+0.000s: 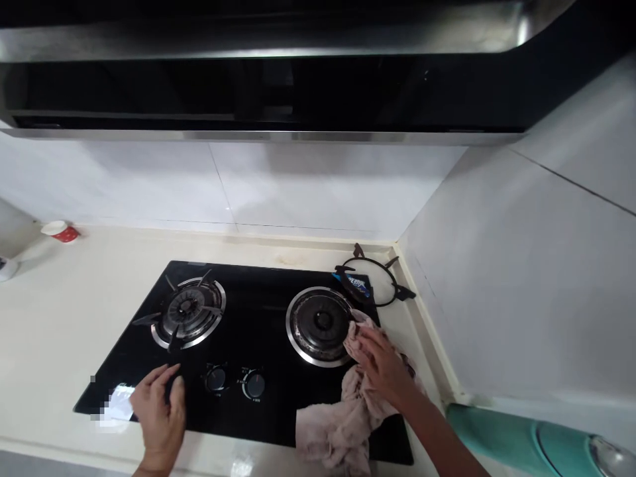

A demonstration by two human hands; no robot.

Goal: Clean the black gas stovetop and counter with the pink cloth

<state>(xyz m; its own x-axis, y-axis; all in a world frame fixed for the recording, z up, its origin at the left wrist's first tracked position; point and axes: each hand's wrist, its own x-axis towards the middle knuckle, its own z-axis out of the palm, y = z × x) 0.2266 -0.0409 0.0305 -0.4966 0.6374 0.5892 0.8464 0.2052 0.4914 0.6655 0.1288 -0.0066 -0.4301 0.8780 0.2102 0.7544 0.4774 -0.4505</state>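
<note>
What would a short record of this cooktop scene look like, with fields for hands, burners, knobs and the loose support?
Right hand: holds bunched pink cloth at right burner's edge
Left hand: holding nothing, over cooktop's front left
Left burner: pan support around it
Right burner: without support
Loose support: back right corner, partly over cooktop
Knobs: two, near front, left of right burner

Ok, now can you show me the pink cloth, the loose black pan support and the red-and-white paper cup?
Pink cloth [342, 424]: head view, on its crumpled lower part.
Loose black pan support [406, 293]: head view, on its lower right foot.
Red-and-white paper cup [68, 234]: head view, on its red side.
</note>
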